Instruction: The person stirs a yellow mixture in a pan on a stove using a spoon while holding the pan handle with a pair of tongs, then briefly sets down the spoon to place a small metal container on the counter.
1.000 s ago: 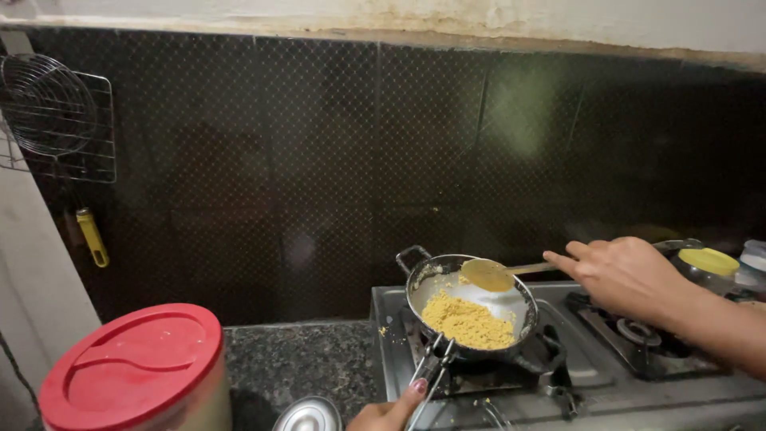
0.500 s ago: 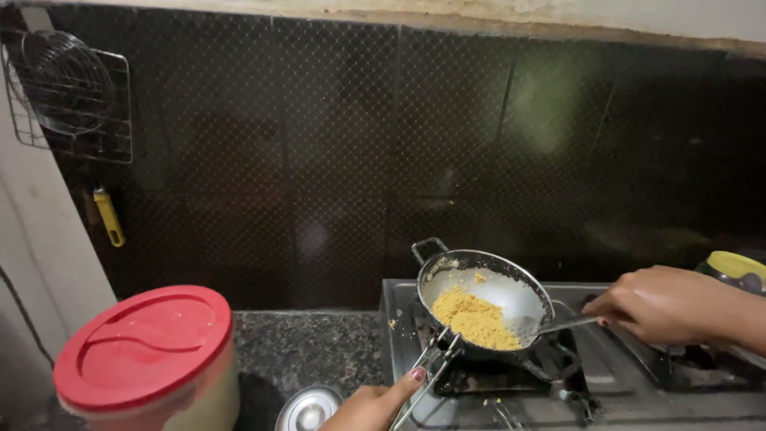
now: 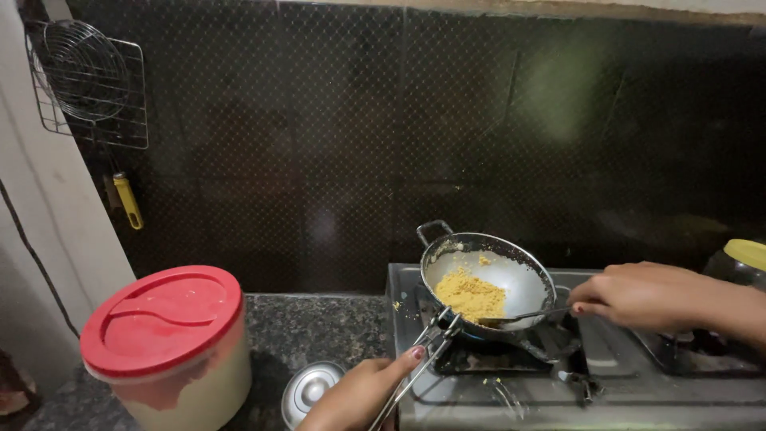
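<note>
a: from the head view, how should that stirring have been done well?

b: the small metal pan [image 3: 488, 281] sat tilted on the burner of the stove [image 3: 638, 383], so i'd judge the grip on it had to stay firm while the spoon worked. the left hand [image 3: 363, 393] was closed around a pair of metal tongs [image 3: 419, 359], whose tips clamped the pan's rim at about 7 o'clock. steadying there, and scraping gently, would have kept the yellow crumbly food [image 3: 471, 293] from spilling over the low edge.

a: and the right hand?

b: the right hand [image 3: 642, 295] was curled narrow, fingers pinched on the handle of a spoon [image 3: 523, 317]. it came in from 3 o'clock, and the bowl of the spoon rested at the food's edge, inside the pan. a few crumbs already lay on the stove at the pan's 9 o'clock.

a: anything else about?

b: a cream tub with a red lid [image 3: 163, 323] stood on the counter [image 3: 319, 327] at 9 o'clock from the pan, well apart. a steel lid [image 3: 309, 387] lay just beside the left hand. a yellow-lidded jar [image 3: 742, 263] stood near the right wrist, at 3 o'clock.
</note>
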